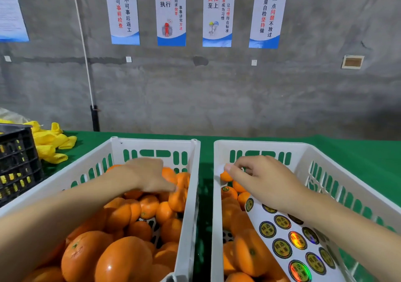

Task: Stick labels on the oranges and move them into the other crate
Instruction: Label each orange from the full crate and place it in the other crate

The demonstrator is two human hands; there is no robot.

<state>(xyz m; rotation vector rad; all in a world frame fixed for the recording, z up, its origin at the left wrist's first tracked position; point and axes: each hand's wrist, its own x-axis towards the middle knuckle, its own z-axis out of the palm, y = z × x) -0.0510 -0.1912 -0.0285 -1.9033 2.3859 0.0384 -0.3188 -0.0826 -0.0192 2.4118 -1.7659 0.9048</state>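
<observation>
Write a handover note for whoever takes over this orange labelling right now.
Left hand: reaching onto the oranges in the left crate; its grip is too blurred to tell.
Right hand: over the right crate, pinching a small pale bit, likely a label.
Label sheet: leaning inside the right crate.
Done: some oranges lie in the right crate; one labelled orange shows.
Left: the left crate is nearly full.

Label sheet (pixel 282 234) across right crate's (pixel 260 146) near part
</observation>
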